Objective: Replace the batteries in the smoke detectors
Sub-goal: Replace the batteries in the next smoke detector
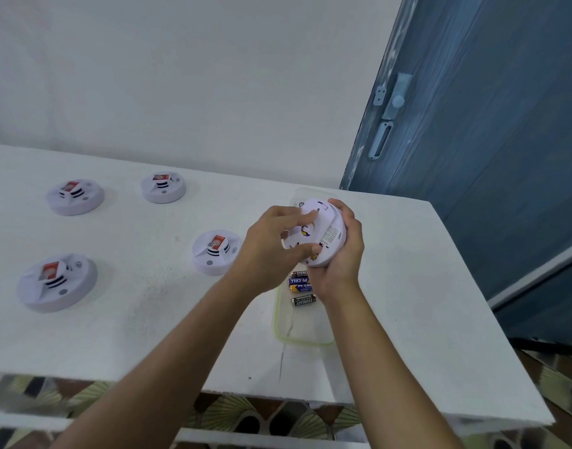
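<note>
Left hand [271, 251] and right hand [343, 257] both clasp a round, smooth white plastic smoke detector [326, 222].

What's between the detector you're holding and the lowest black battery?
Head view shows three more batteries there, one black and two blue, in the tray.

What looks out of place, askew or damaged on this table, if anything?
Only one thing: a thin dark line runs on the white table from the clear tray toward the near edge; crack or mark, I cannot tell. The four detectors lie flat, and the batteries lie inside the tray.
</note>
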### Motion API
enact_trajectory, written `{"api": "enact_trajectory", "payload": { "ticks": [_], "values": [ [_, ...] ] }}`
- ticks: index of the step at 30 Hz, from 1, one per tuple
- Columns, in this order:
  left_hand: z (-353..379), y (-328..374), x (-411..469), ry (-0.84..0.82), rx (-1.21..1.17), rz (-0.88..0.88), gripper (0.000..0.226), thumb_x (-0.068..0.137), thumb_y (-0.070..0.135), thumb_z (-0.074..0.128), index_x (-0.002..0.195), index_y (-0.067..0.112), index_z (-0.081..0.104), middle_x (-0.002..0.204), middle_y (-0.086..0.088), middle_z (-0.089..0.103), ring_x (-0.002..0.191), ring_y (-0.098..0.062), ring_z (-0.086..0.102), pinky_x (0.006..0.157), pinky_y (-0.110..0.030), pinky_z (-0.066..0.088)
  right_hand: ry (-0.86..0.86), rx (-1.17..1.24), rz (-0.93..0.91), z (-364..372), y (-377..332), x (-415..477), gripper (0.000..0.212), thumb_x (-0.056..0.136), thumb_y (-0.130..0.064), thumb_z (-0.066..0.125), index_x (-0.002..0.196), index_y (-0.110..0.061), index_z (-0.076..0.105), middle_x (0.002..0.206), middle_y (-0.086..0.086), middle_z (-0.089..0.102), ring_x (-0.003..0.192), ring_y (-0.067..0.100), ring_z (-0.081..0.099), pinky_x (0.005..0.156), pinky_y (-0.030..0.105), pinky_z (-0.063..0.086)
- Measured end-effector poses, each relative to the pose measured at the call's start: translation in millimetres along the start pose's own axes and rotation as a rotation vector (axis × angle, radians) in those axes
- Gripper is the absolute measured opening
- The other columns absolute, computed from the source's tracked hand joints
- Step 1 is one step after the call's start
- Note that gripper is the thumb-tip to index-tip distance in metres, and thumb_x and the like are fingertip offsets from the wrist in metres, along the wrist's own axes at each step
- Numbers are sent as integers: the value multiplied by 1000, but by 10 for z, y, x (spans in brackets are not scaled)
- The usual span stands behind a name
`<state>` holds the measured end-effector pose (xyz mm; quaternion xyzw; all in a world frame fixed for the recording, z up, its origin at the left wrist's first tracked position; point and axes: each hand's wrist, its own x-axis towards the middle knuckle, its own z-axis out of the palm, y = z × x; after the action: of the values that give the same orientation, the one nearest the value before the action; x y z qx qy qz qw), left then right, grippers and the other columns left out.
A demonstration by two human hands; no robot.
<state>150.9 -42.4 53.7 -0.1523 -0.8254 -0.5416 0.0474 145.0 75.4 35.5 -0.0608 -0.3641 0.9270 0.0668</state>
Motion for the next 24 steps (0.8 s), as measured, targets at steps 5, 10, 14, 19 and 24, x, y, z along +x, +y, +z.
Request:
{"api": "enact_trajectory", "payload": {
  "ticks": [5,10,14,19,24],
  "values": [
    [-5,-29,1,22,-12,-13,49,77,24,81,124,27,66,120,12,56,111,-2,55,97,-22,47,12,-35,53,14,-18,10,21,101,-31,45,97,-25,65,96,4,67,85,23,64,68,30,52],
    [62,4,-16,69,-25,-87,43,79,33,78,120,29,67,113,7,58,104,-9,58,93,-27,50,47,-52,-21,51,67,23,23,102,-30,44,98,-23,65,101,8,62,94,24,61,78,35,53],
    [54,-18,-37,42,-35,-53,43,81,29,77,123,28,66,115,7,59,106,-9,58,95,-26,50,40,-45,-12,50,56,24,23,102,-30,44,97,-23,65,99,8,63,92,25,62,77,35,54],
    [54,-35,-18,31,9,-18,46,82,27,76,126,26,64,121,8,58,108,-10,58,93,-22,49,43,-17,-12,61,40,27,23,102,-28,44,96,-22,65,94,6,66,87,22,64,74,32,55],
    [36,-30,10,52,-19,44,43,79,21,79,118,29,64,120,10,57,106,-6,57,92,-19,48,36,-23,-10,67,31,21,23,103,-29,43,98,-21,64,96,8,64,89,24,62,70,34,55]
  ]
}}
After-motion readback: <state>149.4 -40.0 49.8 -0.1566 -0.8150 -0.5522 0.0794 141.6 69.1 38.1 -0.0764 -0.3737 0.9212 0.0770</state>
